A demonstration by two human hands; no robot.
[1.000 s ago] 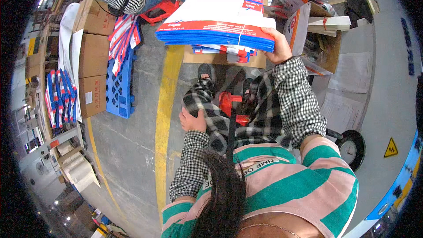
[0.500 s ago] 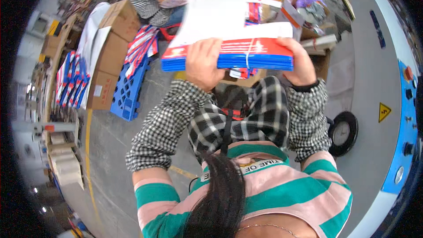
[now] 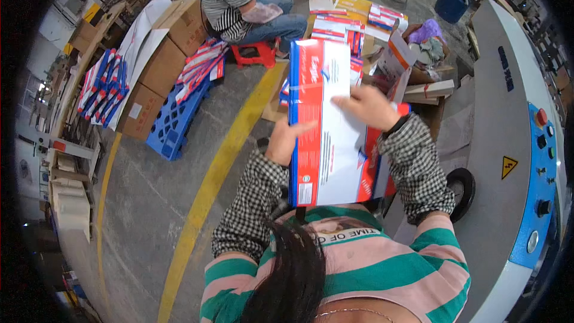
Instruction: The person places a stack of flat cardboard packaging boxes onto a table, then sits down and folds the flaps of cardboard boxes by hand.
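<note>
A thick stack of flat printed cartons [image 3: 335, 149], red, white and blue, stands up in front of my chest with its printed face toward me. My left hand [image 3: 287, 139] grips its blue left edge, one finger stretched across the red strip. On the other side my right hand [image 3: 369, 107] reaches over the stack's edge, its fingertips against the white face; it is slightly blurred, and its thumb is hidden. Black-and-white checked sleeves cover both forearms.
More printed cartons [image 3: 335, 27] lie ahead on cardboard. A co-worker [image 3: 230, 6] sits on a red stool [image 3: 254, 55] at the far left. Brown boxes [image 3: 142, 107] and a blue pallet [image 3: 173, 116] stand left. A grey machine [image 3: 499, 143] with a blue control panel [image 3: 535, 191] flanks my right.
The stack has turned from lying crosswise, edge toward me, to standing lengthwise with its face toward me, and has come closer. Both hands have shifted on it. The view has moved.
</note>
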